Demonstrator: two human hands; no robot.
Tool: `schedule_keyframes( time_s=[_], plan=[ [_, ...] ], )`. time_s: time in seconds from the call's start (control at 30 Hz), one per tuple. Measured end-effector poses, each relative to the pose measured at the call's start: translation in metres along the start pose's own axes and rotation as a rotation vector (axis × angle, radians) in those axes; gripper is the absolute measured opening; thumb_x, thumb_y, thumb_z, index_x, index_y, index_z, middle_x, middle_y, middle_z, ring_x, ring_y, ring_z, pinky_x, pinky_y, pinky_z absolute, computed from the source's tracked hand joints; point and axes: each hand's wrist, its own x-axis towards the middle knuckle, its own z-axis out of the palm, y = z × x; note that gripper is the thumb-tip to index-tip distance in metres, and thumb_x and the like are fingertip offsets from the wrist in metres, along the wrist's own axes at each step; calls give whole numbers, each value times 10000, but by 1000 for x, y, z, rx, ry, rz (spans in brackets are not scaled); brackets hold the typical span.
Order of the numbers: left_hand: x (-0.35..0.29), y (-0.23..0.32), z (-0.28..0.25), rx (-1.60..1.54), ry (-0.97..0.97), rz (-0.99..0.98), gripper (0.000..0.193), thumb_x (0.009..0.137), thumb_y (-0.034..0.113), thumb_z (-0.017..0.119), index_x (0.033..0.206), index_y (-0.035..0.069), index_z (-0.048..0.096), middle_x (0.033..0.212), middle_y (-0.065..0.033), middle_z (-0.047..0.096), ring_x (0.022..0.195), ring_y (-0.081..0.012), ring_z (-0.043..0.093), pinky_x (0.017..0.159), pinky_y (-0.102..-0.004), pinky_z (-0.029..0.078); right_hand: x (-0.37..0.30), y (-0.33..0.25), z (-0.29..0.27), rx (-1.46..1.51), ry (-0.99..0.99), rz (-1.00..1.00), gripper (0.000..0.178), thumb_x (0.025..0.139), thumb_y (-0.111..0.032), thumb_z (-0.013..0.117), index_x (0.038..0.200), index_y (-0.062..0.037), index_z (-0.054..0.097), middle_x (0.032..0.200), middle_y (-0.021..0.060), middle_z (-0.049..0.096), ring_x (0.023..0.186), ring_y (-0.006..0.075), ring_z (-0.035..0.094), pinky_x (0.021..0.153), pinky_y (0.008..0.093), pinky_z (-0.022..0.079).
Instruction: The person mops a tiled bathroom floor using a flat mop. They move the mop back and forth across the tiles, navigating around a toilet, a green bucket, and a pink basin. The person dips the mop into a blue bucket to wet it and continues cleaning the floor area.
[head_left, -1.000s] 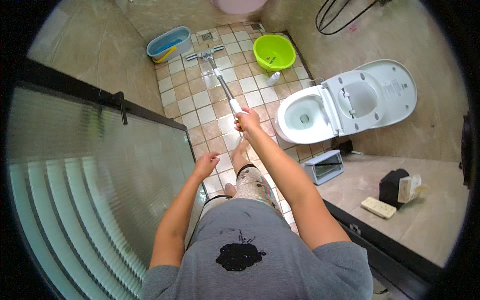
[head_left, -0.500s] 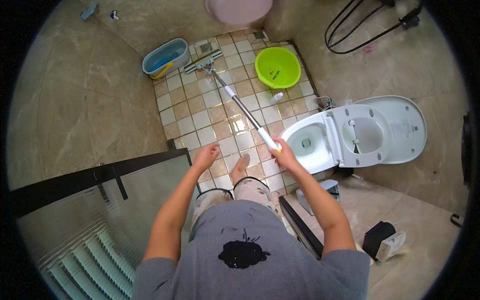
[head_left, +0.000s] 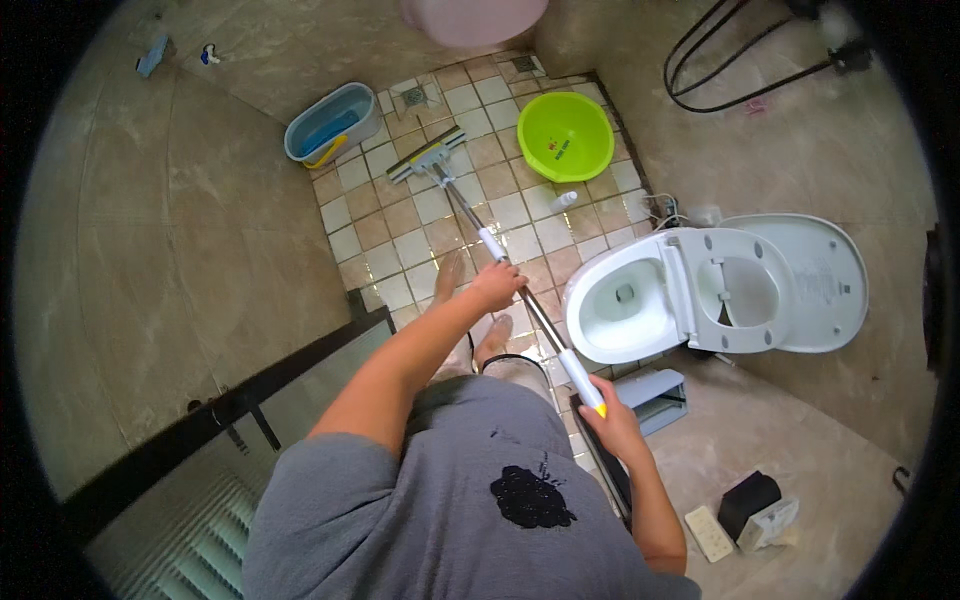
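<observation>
A mop (head_left: 543, 322) with a long silver pole and white grips slants across the tiled floor. Its wide, flat grey head (head_left: 427, 154) rests on the tiles ahead of me. My left hand (head_left: 496, 287) is closed around the middle of the pole, just below the upper white sleeve. Nearer my body, my right hand (head_left: 614, 424) grips the white handle by its yellow end. My bare feet (head_left: 492, 340) are on the wet tiles, left of the pole.
A blue-grey bucket (head_left: 362, 102) with a yellow handle stands at the far left wall. Beyond the pole are a lime-green basin (head_left: 566, 137) and a small white bottle (head_left: 563, 201). The open toilet (head_left: 590, 340) is on the right, with a grey bin (head_left: 660, 395) below it. A glass door frame (head_left: 290, 375) borders the left.
My left hand has moved from empty air onto the pole. My right hand has drawn back toward my body with the handle, and the mop head has come nearer and slightly right.
</observation>
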Motion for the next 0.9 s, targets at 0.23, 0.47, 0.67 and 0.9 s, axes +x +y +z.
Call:
schedule_keyframes(
  time_s=[0.23,0.47,0.67,0.9],
  plan=[
    [71,-76,-4,214,-230,85,333,738,435,722,927,162,690,963,-50,679,987,-241,617,847,-403,472,15,-79,7,-408,354,69,520,786,-328,729,1218,-83,575,888,179,675,756,359,659,642,471,508],
    [95,-34,-43,-48,-339,364,358,743,442,694,830,98,738,841,-125,708,814,-328,681,694,-445,535,-11,-6,-55,-367,470,-90,421,737,-296,756,1078,-75,644,793,156,672,696,348,658,634,444,530],
    [73,-26,-114,-69,-427,361,307,771,343,634,857,64,731,878,-155,705,826,-336,682,715,-440,544,-10,18,-107,-445,298,52,381,683,-282,759,1003,-99,662,812,157,679,724,371,652,641,446,520],
    [40,-185,-139,110,-442,179,191,759,224,626,826,79,731,836,-136,706,803,-321,694,668,-434,554,122,-93,-57,-86,168,-184,393,763,-222,747,1114,-80,643,963,193,674,836,370,659,734,433,531]
  ],
)
